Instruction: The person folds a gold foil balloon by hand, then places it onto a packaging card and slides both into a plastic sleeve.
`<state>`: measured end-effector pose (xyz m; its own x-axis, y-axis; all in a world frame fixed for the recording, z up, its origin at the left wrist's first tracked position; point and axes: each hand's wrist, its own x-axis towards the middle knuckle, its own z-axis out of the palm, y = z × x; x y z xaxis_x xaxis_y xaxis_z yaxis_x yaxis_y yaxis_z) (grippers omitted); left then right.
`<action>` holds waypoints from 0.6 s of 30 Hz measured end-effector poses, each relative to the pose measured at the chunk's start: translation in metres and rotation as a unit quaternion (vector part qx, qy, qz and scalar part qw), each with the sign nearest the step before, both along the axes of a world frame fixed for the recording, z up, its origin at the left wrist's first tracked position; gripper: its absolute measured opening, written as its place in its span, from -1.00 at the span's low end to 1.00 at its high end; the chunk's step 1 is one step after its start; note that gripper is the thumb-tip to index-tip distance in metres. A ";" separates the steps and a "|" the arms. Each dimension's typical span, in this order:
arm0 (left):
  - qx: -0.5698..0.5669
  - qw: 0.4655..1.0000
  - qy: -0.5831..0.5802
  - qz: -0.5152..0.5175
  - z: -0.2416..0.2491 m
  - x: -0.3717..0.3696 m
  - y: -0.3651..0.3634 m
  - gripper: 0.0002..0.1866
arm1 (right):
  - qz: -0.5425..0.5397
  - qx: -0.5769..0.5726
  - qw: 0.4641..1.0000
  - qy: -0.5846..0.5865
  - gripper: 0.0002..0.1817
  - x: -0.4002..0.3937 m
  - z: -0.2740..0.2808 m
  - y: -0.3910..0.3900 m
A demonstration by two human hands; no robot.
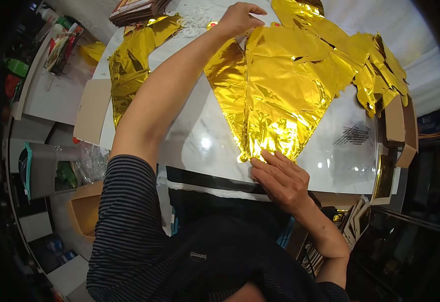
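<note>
A large sheet of shiny gold foil [293, 85] lies on the white marble-patterned table, narrowing to a point near the front edge. My right hand [283, 181] rests on that lower tip with its fingers stretched out flat. Reaching across to the far side, my left hand [238, 20] hovers at the foil's upper edge. Its thumb and forefinger are bent but apart, and nothing shows between them. Close to it are small red-centred spots on the foil's top edge. Beside the sheet, a narrower gold foil flap [228, 83] runs down the left side.
Another gold foil piece [129, 70] lies left of my arm. White string [192, 22] sits in loose loops near a stack of dark red and brown items [137, 10]. Crumpled foil [381, 73] hangs over a cardboard box [400, 126]. Thin dark strips [353, 135] lie at right.
</note>
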<state>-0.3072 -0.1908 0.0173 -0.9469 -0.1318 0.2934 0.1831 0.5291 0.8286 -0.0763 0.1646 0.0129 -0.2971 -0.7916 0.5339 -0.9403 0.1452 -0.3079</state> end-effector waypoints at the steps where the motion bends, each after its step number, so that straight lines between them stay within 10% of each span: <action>1: 0.002 1.000 0.018 -0.013 -0.001 -0.003 0.002 -0.59 | -0.002 0.001 1.000 -0.002 -0.85 0.000 -0.001 0.000; 18: 0.017 0.995 -0.081 0.057 0.010 0.005 0.018 -0.57 | 0.000 -0.010 1.000 -0.016 -0.78 0.001 -0.002 0.001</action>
